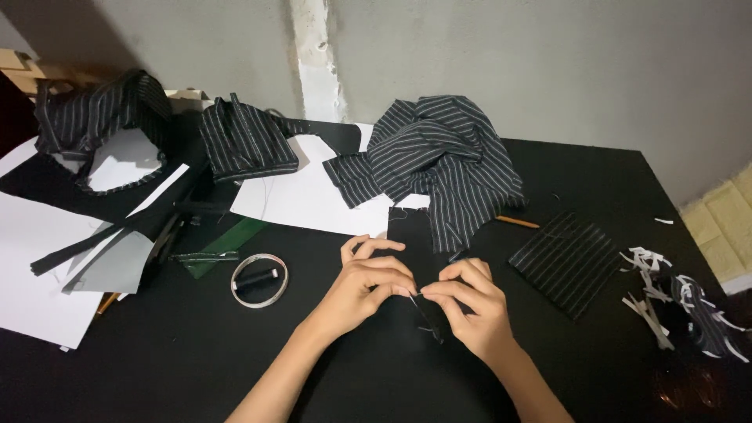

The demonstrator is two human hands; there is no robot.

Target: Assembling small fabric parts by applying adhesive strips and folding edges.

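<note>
My left hand [366,282] and my right hand [470,301] meet over a black table [157,360], fingertips pinched together on a small dark strip of fabric [427,313] that hangs down between them. A flat black fabric piece [411,235] lies just beyond the hands. Behind it sits a crumpled heap of black pinstriped cloth [439,157]. A folded pinstriped square [565,262] lies to the right of my right hand.
A tape roll with a black thread spool inside [259,280] lies left of my hands. White paper sheets [305,196] and more striped pieces [247,141] cover the back left. White and striped scraps [674,301] lie at the right edge. A pencil [517,222] lies near the heap.
</note>
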